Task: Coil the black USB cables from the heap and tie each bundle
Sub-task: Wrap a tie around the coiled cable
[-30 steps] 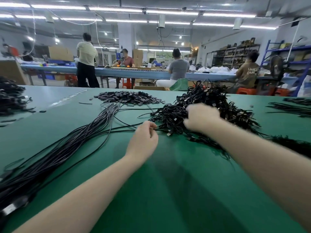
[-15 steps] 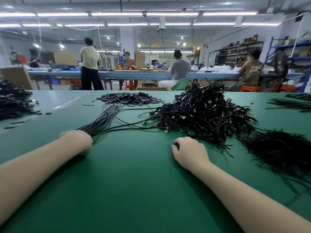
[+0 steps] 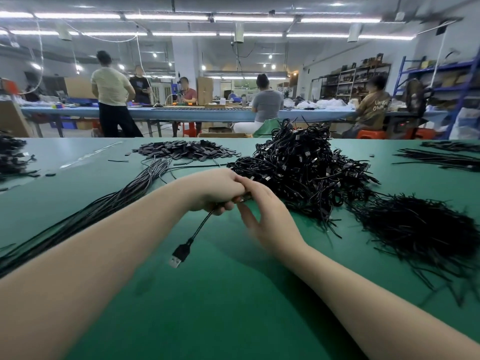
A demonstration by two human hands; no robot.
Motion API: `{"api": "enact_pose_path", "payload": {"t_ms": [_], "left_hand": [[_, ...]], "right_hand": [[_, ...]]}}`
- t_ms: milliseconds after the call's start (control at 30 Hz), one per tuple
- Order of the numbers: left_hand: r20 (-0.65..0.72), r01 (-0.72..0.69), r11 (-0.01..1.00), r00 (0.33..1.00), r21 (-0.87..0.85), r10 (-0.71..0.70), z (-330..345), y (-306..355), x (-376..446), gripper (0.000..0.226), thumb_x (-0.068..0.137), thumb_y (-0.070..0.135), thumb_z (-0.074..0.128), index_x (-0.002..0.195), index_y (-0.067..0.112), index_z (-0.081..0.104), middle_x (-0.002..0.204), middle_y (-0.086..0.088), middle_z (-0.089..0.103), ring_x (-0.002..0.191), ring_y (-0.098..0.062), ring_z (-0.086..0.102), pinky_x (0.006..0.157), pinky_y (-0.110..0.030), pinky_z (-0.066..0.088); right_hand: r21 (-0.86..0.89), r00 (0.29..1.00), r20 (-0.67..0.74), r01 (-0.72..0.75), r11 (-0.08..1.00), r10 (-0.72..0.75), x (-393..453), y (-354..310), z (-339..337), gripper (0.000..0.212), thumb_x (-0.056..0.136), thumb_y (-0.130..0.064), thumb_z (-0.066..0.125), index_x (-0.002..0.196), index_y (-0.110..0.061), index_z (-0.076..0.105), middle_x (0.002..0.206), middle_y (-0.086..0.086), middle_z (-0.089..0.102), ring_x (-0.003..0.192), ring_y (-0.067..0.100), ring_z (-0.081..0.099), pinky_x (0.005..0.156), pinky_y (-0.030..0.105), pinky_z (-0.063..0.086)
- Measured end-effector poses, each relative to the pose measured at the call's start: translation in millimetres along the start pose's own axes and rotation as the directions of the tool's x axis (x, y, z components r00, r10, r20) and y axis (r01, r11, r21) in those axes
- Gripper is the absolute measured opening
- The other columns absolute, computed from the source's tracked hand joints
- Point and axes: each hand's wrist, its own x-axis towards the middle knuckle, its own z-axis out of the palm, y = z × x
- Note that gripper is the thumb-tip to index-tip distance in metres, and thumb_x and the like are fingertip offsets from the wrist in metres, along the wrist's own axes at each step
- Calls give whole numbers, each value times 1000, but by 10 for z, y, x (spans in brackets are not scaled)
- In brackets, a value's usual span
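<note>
Up close, the left hand (image 3: 215,190) has its fingers curled round a black cable (image 3: 200,226) and grips it above the green table (image 3: 207,320). From the bottom of that fist the cable drops down and left, and its USB plug (image 3: 178,255) hangs free over the table, silver end lowest. The right hand (image 3: 265,216) meets the left at the knuckles: its fingers reach in against the left fist where a short dark bit of cable shows between the two hands. That spot is blurred, so I cannot tell whether the right fingers pinch the cable or only touch it; the thumb (image 3: 245,215) stands apart from them, lower down.

Just behind the hands lies the heap (image 3: 306,167) of tangled black cables with many plugs, the tallest pile on the table. To its right, near the table's edge, sits a flatter mound of thin black ties (image 3: 420,227), with loose ends spreading toward the right forearm. A long sheaf (image 3: 104,206) of straight cables runs from the far middle of the table down to the left edge, passing under the left forearm. At its far end lies a low pile of small flat black pieces (image 3: 187,150). More black cables lie at the far left (image 3: 13,157) and far right (image 3: 441,158).

Beyond the table, several people (image 3: 267,105) work at a long blue bench (image 3: 207,114) under strip lights.
</note>
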Motion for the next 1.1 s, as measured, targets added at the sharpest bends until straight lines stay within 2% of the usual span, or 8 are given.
{"api": "enact_pose_path", "payload": {"t_ms": [200, 333, 467, 633, 767, 833, 967, 1100], "left_hand": [[180, -32, 896, 976, -443, 124, -263, 102, 104, 29, 82, 29, 70, 108, 18, 71, 73, 5, 66, 49, -4, 50, 44, -17, 42], [168, -82, 560, 909, -824, 380, -447, -195, 137, 42, 72, 34, 81, 110, 20, 73, 98, 2, 70, 73, -7, 64, 57, -20, 54], [-92, -246, 372, 918, -895, 387, -402, -359, 282, 34, 75, 29, 76, 107, 18, 73, 88, 3, 66, 77, -10, 62, 67, -21, 55], [-239, -296, 576, 955, -762, 175, -338, -272, 328, 35, 99, 39, 46, 84, 18, 69, 70, 4, 57, 63, -11, 53, 64, -25, 49], [-64, -187, 407, 953, -894, 297, -442, -164, 165, 40, 100, 38, 44, 69, 21, 62, 59, 8, 60, 56, -10, 62, 55, -24, 54], [138, -63, 429, 897, -901, 420, -579, -163, 55, 40, 95, 37, 47, 59, 24, 60, 49, 10, 52, 45, -6, 52, 46, -19, 44], [493, 6, 951, 856, -308, 154, -520, -181, 1, 39, 93, 41, 46, 75, 17, 72, 68, 0, 71, 56, -11, 65, 48, -18, 46], [292, 11, 1000, 956, 4, -12, -330, -105, 72, 51, 104, 40, 26, 96, 9, 66, 98, -2, 69, 90, -18, 62, 73, -26, 44]], "right_hand": [[143, 889, -323, -294, 945, 326, 44, 235, -125, 19, 101, -22, 46, 102, -23, 65, 81, -17, 61, 68, -2, 52, 62, 10, 39], [254, 811, -265, -464, 849, 522, 15, 305, -85, 20, 101, -32, 43, 90, -35, 59, 51, -14, 50, 42, 3, 37, 42, 15, 29], [127, 910, -144, -373, 919, 389, -2, 176, 10, 21, 100, -32, 45, 90, -31, 63, 52, -21, 51, 41, 5, 39, 42, 16, 25], [94, 982, 79, -180, 979, 173, -60, -32, 179, 29, 96, -34, 45, 100, -19, 69, 55, -26, 50, 50, -3, 46, 50, 13, 27], [122, 907, 288, -354, 927, 309, -30, 1, 205, 28, 99, -35, 46, 100, -22, 71, 58, -14, 57, 45, 0, 41, 50, 17, 31], [205, 863, 240, -492, 846, 444, 23, 40, 141, 33, 96, -42, 51, 78, -22, 70, 61, -6, 60, 45, 0, 42, 51, 20, 34], [381, 860, -21, -465, 800, 510, 49, 34, 81, 41, 83, -37, 71, 53, -20, 49, 47, -12, 38, 45, 3, 30, 44, 20, 26], [373, 918, -179, -270, 888, 355, 50, -79, 111, 28, 95, -28, 56, 68, -21, 58, 52, -14, 46, 50, 1, 36, 48, 19, 28]]}}
